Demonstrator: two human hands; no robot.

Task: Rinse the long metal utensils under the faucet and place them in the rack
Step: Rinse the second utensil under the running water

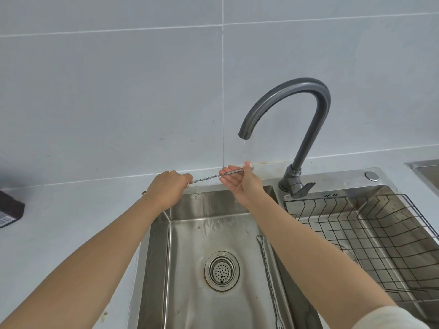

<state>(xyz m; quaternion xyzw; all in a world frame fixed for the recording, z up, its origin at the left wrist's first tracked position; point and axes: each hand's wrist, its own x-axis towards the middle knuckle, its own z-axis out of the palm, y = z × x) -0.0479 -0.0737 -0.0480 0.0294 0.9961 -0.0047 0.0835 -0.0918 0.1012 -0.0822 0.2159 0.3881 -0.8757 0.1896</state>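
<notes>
A long twisted metal utensil (206,178) is held level above the back of the left sink basin (190,245). My left hand (169,187) grips its left end in a fist. My right hand (242,182) pinches its right end between thumb and fingers, with the palm up. A thin stream of water falls from the grey faucet (287,103) onto that end. A second long twisted utensil (268,276) lies in the basin along its right wall. The black wire rack (370,233) sits in the right basin with nothing in it.
The drain strainer (222,270) is in the middle of the left basin. The faucet lever (305,187) points right, near the rack's back left corner. A dark object (10,208) lies on the white counter (71,222) at far left. Grey tiled wall behind.
</notes>
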